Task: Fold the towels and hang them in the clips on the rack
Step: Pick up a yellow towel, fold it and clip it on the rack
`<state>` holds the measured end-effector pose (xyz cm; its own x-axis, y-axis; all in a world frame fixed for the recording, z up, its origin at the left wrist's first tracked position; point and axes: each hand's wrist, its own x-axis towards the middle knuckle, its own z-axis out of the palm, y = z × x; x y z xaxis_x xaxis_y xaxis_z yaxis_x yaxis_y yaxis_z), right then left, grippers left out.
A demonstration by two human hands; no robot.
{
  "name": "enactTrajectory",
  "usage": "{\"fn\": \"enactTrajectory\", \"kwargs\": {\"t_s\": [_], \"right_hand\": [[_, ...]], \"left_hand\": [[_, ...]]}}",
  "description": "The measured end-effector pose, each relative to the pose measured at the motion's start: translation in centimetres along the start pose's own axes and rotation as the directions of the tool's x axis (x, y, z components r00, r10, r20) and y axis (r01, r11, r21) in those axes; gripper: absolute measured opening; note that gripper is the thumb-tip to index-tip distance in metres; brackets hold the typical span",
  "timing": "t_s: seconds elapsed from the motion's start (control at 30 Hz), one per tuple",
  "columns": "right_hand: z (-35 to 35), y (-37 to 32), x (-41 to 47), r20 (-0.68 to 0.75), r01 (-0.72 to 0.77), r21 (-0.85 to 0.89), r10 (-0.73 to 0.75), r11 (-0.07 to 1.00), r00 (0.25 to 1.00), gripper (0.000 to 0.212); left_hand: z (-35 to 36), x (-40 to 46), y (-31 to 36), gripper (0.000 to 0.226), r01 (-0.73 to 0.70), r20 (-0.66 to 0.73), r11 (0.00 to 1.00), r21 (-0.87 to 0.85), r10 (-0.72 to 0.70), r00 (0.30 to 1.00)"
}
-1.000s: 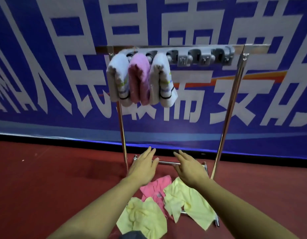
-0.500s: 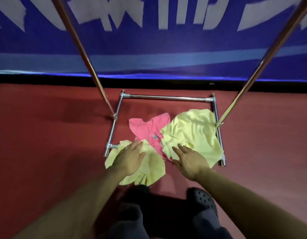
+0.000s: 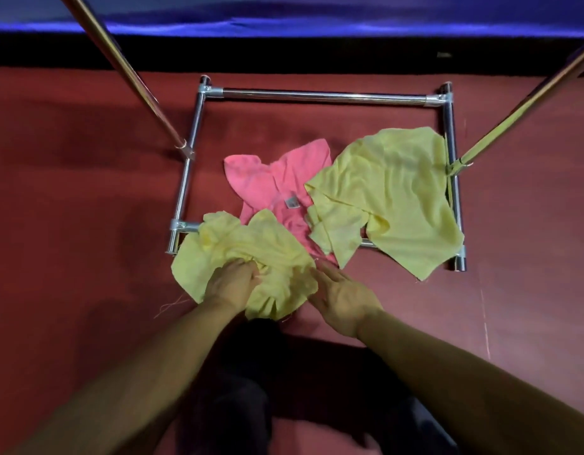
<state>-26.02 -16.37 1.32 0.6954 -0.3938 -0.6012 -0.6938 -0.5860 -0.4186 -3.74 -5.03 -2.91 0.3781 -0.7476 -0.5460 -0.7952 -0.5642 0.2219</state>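
Three loose towels lie on the red floor inside the rack's chrome base frame [image 3: 316, 95]. Nearest me is a crumpled yellow towel [image 3: 277, 247]; my left hand [image 3: 231, 284] grips a bunch of its cloth, fingers curled into the folds. Just right of it, my right hand [image 3: 343, 298] hovers with straight fingers, their tips at the towel's right edge. A pink towel [image 3: 267, 182] with a small label lies in the middle. Over the frame's right bar spreads a larger yellow towel [image 3: 395, 198]. The clips and the rack's top are out of view.
Two slanted rack poles rise from the base, the left pole [image 3: 133, 77] and the right pole [image 3: 520, 106]. A blue banner [image 3: 284, 14] runs along the far wall. My dark-trousered legs [image 3: 284, 389] are below my arms.
My view dropped from the hanging towels on the rack down to the floor. Both hands came down; the left one closed on the near yellow towel and bunched it.
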Motion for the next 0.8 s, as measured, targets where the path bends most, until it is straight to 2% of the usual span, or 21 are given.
{"fn": "enactTrajectory", "kwargs": {"t_s": [0.1, 0.17, 0.23, 0.43, 0.57, 0.63, 0.8], "right_hand": [[-1.4, 0.1, -1.5, -0.012, -0.024, 0.031, 0.024, 0.999, 1.000, 0.066], [-3.7, -0.4, -3.3, -0.036, -0.032, 0.046, 0.034, 0.998, 0.999, 0.065], [-6.4, -1.3, -5.7, -0.063, -0.037, 0.066, 0.042, 0.997, 0.997, 0.065], [-12.6, -4.1, -13.8, -0.178, -0.046, 0.237, 0.090, 0.970, 0.980, 0.070], [-16.9, -6.7, -19.6, -0.274, 0.028, 0.365, 0.079, 0.931, 0.958, 0.072], [-18.6, -8.5, -22.4, -0.341, 0.079, 0.420, 0.077, 0.904, 0.937, 0.066], [-21.2, -13.5, -29.2, -0.506, 0.236, 0.534, 0.084, 0.812, 0.858, 0.033]], "left_hand": [[-1.8, -1.1, 0.6, 0.013, -0.082, -0.045, 0.968, -0.239, 0.073, 0.996], [-4.5, -2.5, 1.7, 0.018, -0.122, -0.008, 0.911, -0.395, 0.129, 0.992], [-7.9, -4.0, 3.0, 0.019, -0.170, -0.025, 0.872, -0.458, 0.179, 0.984], [-19.9, -10.2, 8.9, 0.021, -0.299, -0.200, 0.869, -0.393, 0.237, 0.951], [-27.9, -16.1, 13.2, 0.020, -0.386, -0.356, 0.812, -0.437, 0.237, 0.904], [-31.6, -19.7, 15.4, 0.020, -0.412, -0.413, 0.806, -0.424, 0.232, 0.880], [-39.0, -28.4, 19.9, 0.023, -0.418, -0.531, 0.834, -0.360, 0.185, 0.827]]}}
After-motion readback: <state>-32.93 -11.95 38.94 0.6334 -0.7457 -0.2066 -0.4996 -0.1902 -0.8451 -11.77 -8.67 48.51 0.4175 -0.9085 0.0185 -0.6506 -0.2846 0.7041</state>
